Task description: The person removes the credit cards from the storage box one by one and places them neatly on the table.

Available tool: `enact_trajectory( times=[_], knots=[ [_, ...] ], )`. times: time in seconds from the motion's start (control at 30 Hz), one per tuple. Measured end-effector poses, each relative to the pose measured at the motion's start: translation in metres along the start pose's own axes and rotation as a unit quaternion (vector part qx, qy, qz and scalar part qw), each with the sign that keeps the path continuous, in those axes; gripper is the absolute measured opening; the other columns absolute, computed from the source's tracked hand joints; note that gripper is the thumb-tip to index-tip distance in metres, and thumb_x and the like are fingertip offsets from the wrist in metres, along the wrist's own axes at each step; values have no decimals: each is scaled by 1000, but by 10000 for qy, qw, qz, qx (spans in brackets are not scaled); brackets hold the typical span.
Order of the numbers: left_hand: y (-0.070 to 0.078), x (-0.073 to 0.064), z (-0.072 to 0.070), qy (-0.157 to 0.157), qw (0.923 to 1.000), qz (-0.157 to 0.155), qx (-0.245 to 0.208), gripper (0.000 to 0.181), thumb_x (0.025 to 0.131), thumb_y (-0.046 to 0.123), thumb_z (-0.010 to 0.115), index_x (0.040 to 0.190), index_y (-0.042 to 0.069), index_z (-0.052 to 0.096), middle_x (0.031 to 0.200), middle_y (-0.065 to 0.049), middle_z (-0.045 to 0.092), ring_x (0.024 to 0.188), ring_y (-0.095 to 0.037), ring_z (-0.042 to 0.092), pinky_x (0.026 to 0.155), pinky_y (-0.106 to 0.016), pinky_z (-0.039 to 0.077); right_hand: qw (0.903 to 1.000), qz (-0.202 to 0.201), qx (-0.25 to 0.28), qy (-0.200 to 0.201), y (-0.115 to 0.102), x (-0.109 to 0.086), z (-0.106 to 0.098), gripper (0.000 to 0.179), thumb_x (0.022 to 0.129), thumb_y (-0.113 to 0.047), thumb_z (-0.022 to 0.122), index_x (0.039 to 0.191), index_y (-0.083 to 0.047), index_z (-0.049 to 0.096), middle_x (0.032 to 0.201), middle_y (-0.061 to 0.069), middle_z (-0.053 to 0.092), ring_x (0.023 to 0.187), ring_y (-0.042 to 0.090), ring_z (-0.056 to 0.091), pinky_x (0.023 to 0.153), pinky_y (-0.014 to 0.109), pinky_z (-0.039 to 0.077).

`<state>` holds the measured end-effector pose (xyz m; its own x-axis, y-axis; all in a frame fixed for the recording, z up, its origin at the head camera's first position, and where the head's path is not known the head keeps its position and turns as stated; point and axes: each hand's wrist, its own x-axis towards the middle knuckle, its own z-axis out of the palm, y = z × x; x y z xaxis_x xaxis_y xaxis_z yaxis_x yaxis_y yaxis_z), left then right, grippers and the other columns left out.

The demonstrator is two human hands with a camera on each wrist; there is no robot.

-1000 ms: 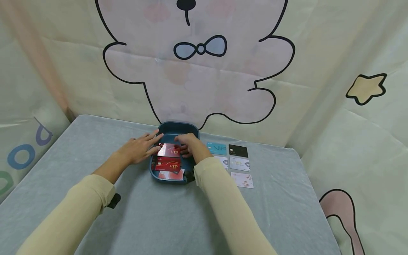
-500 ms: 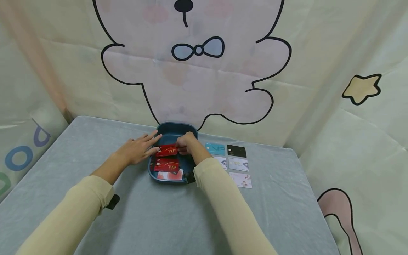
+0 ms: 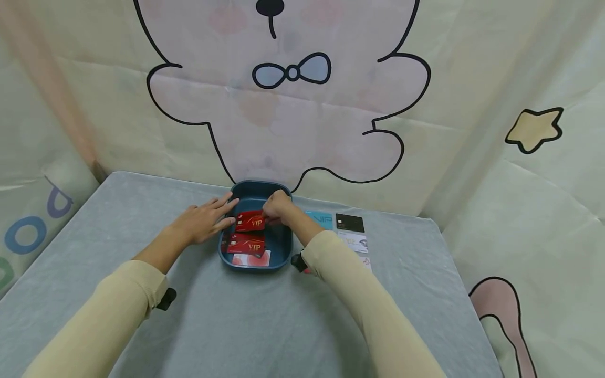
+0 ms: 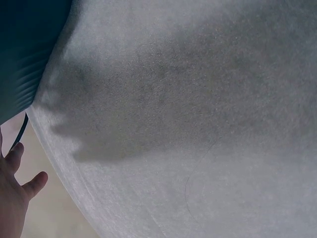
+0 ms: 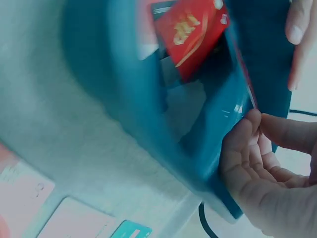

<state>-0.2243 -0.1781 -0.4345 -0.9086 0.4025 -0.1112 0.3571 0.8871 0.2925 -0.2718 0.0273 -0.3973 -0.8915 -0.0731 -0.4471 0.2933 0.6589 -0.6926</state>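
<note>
My right hand (image 3: 280, 206) is over the blue plastic tray (image 3: 257, 269). Thumb and index finger pinch the right end of a red VIP card (image 3: 250, 221); the right wrist view shows this card almost edge-on. Below it in the tray lie another red VIP card (image 3: 246, 243) and a pink-and-white card (image 3: 251, 258), overlapping. A dark card is partly visible at the tray's left side. My left hand (image 3: 205, 220) rests at the tray's left rim, fingers spread and fairly straight. In the left wrist view only part of a hand and the tray's outer wall show.
Right of the tray, cards lie in rows on the grey cloth: a blue VIP card (image 3: 319, 219), a black card (image 3: 350, 222), a white card (image 3: 353, 241) and others partly behind my right sleeve (image 3: 359, 289). A printed curtain (image 3: 350, 131) hangs behind the table.
My right hand has pinched the upper red card and tilted it up from the tray. The right forearm has swung right, covering some of the laid-out cards. The left hand has stayed put.
</note>
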Motion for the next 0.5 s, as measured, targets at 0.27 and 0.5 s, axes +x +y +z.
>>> enact_trajectory(
  times=[0.27, 0.5],
  knots=[
    [-1, -1, -1, -20, 10000, 19, 44, 65, 105, 45, 42, 159, 13, 24, 164, -17, 17, 144, -48, 27, 104, -73, 28, 9981, -577, -65, -223, 6, -15, -13, 9, 95, 1, 62, 98, 7, 68, 96, 15, 67, 67, 18, 63, 80, 41, 59],
    [-2, -2, 0, 11, 10000, 94, 28, 65, 105, 43, 43, 159, 13, 24, 164, -17, 17, 144, -47, 28, 104, -73, 29, 9932, -997, -416, -445, 14, -28, -39, 7, 94, -1, 63, 99, 3, 64, 94, 14, 65, 71, 19, 63, 72, 34, 60]
  ],
)
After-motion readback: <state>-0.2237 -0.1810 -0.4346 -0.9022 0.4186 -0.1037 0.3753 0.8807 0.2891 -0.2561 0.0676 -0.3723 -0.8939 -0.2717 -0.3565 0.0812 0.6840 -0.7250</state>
